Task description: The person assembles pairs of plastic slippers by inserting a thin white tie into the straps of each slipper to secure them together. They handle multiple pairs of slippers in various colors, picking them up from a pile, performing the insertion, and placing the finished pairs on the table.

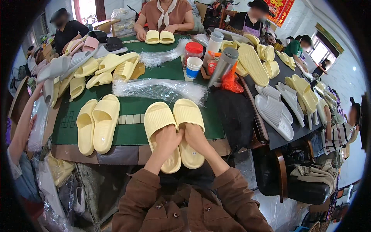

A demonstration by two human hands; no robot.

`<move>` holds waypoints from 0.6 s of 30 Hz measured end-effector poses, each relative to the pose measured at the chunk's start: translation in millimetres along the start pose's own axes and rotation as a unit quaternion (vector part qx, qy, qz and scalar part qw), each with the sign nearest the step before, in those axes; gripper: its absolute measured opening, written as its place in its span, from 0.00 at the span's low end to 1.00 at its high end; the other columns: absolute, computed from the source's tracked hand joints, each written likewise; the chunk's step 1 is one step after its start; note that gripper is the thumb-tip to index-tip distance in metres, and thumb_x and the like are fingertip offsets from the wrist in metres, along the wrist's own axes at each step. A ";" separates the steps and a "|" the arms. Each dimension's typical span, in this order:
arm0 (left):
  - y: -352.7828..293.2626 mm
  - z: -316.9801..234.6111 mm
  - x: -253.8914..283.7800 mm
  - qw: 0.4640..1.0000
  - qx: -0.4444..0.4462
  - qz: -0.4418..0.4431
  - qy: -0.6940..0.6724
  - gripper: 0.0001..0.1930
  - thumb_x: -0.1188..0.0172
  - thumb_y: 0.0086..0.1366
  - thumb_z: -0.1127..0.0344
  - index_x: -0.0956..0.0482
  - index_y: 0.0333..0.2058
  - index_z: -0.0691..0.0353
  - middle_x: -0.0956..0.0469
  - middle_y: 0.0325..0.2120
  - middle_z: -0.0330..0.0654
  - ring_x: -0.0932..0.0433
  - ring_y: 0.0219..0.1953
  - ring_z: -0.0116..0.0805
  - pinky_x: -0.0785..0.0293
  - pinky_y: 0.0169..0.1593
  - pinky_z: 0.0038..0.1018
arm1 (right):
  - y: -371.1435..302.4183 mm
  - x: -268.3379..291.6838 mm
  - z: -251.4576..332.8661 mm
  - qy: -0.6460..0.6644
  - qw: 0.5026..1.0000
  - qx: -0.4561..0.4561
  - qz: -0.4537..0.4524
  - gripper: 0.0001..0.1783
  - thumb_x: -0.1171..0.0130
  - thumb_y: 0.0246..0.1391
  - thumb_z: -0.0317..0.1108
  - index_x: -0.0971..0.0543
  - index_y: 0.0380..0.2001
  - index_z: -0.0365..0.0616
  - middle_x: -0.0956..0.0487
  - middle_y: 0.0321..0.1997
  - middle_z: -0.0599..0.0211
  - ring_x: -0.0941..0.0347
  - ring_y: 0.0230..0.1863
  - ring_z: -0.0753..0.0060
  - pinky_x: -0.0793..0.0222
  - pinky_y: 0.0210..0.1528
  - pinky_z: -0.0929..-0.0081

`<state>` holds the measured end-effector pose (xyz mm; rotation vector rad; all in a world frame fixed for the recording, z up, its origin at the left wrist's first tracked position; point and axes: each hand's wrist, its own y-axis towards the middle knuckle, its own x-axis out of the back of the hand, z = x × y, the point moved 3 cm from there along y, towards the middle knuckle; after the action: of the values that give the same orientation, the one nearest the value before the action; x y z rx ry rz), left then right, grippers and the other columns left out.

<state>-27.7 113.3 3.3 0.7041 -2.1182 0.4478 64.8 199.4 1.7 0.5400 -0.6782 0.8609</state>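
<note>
A pair of pale yellow ribbed slide slippers is at the table's near edge, toes pointing away and heels overhanging it. My left hand (167, 140) reaches under the strap of the left slipper (157, 118), and my right hand (196, 137) under that of the right slipper (188, 113). Both hands grip from inside, the fingertips hidden beneath the straps. The slippers touch side by side, and a small size label shows on the right heel. Left of them, another yellow pair (105, 125) lies on the green mat (135, 135), untouched.
Beyond my hands lies a clear bag of plastic strands (162, 89). Behind it stand a paper cup (193, 69), a red-lidded jar (193, 51) and a steel flask (224, 66). Slippers pile up at left (101, 63) and on the dark right table (276, 114). A person (166, 17) sits opposite.
</note>
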 end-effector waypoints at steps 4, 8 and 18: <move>5.1 2.8 -4.8 1.000 0.010 -0.022 0.003 0.24 0.45 0.61 0.50 0.23 0.39 0.71 0.21 0.37 0.60 0.21 0.41 0.56 0.25 0.45 0.45 | -3.1 3.6 8.2 0.023 1.000 0.014 0.011 0.11 0.55 0.53 0.23 0.26 0.34 0.28 0.24 0.33 0.35 0.26 0.37 0.37 0.33 0.39 0.51; 2.9 6.1 -12.3 0.999 -0.003 -0.045 0.014 0.25 0.45 0.61 0.50 0.23 0.40 0.71 0.20 0.37 0.58 0.21 0.40 0.55 0.25 0.44 0.45 | -13.8 10.5 13.8 -0.018 0.987 0.149 -0.054 0.11 0.54 0.55 0.25 0.25 0.38 0.32 0.22 0.34 0.40 0.25 0.36 0.41 0.31 0.39 0.54; 1.3 0.7 -10.3 0.999 0.004 -0.027 0.022 0.24 0.46 0.61 0.50 0.22 0.40 0.70 0.20 0.36 0.57 0.20 0.39 0.54 0.24 0.43 0.44 | 44.6 68.7 19.7 0.027 0.995 0.068 -0.068 0.13 0.49 0.58 0.36 0.19 0.36 0.39 0.20 0.36 0.49 0.22 0.40 0.48 0.28 0.42 0.58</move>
<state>-23.9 117.3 -5.4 0.7483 -2.0520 0.4380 54.1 244.9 71.8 0.6744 -0.5293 0.7951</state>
